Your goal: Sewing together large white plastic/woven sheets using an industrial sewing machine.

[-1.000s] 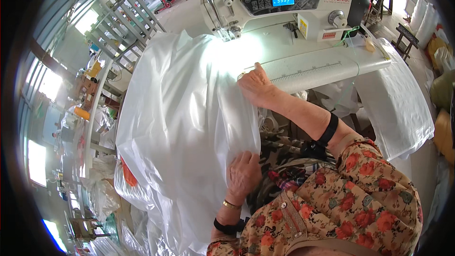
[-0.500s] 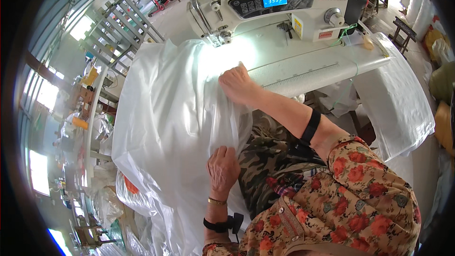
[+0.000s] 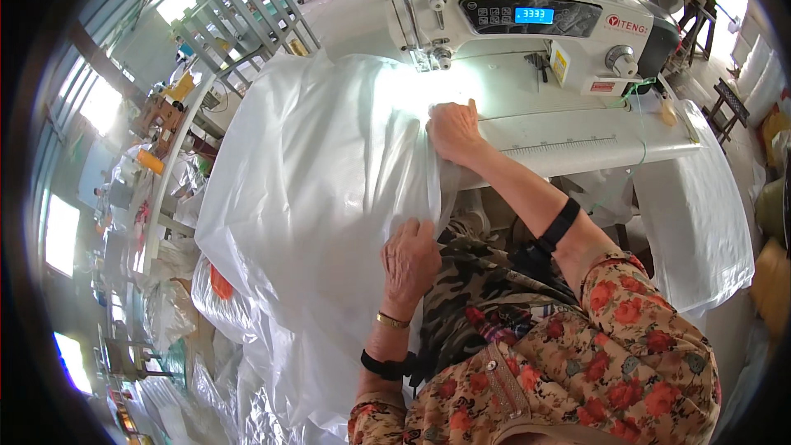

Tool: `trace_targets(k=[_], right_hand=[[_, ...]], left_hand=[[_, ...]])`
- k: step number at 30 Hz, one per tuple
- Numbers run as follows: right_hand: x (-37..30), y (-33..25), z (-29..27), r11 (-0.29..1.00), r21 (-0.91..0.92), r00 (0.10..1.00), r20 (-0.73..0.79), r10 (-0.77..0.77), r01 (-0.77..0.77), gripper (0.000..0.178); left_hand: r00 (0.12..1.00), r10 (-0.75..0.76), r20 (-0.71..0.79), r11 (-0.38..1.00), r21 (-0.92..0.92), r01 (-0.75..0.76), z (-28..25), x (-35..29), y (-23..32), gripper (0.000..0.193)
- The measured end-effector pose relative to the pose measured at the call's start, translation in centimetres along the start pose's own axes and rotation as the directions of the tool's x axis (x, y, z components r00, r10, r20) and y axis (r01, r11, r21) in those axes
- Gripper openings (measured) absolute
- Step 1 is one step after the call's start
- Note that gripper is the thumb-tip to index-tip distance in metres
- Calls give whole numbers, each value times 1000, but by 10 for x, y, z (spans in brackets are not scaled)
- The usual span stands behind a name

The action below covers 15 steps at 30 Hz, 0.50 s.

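Observation:
A large sheet of white, semi-translucent plastic (image 3: 305,173) drapes over the left of the sewing table and down past my lap. Its upper right edge lies under the lit needle area of a white sewing machine (image 3: 527,21). Close in front of the needle, my right hand (image 3: 455,130) has its fingers curled on the sheet's edge. Lower down, along the same edge, my left hand (image 3: 410,259) is closed on the sheet, its fingertips partly tucked out of sight. Glare from the machine's lamp washes out the plastic around the needle.
To the right is the machine's table top (image 3: 568,128) with a ruler scale along its front. Another white plastic piece (image 3: 696,227) hangs off its right end. A green thread (image 3: 641,128) dangles at the machine. Metal racks (image 3: 247,21) stand at the far left.
The head view has shifted, so the machine sits farther right in the picture. My left hand is a little nearer the right hand; both stay closed on the plastic sheet.

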State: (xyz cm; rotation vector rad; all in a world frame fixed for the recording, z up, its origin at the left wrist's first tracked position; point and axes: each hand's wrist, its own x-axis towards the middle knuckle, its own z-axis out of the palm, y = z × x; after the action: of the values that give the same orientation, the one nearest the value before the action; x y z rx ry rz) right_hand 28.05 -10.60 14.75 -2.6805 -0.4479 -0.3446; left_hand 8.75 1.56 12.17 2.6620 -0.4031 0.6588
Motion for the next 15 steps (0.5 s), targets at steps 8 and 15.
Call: trace_targets(k=[8,15], right_hand=[[-8,29,-5,986,44,985,-59,-159,162,20],[-6,40,-5,934,-62,935,-23,-355,353,25]], left_hand=[[1000,23,-14,999,-26,-24,5,8,-2,9],[1000,10,-6,999,31,-9,15,27,-14,6]])
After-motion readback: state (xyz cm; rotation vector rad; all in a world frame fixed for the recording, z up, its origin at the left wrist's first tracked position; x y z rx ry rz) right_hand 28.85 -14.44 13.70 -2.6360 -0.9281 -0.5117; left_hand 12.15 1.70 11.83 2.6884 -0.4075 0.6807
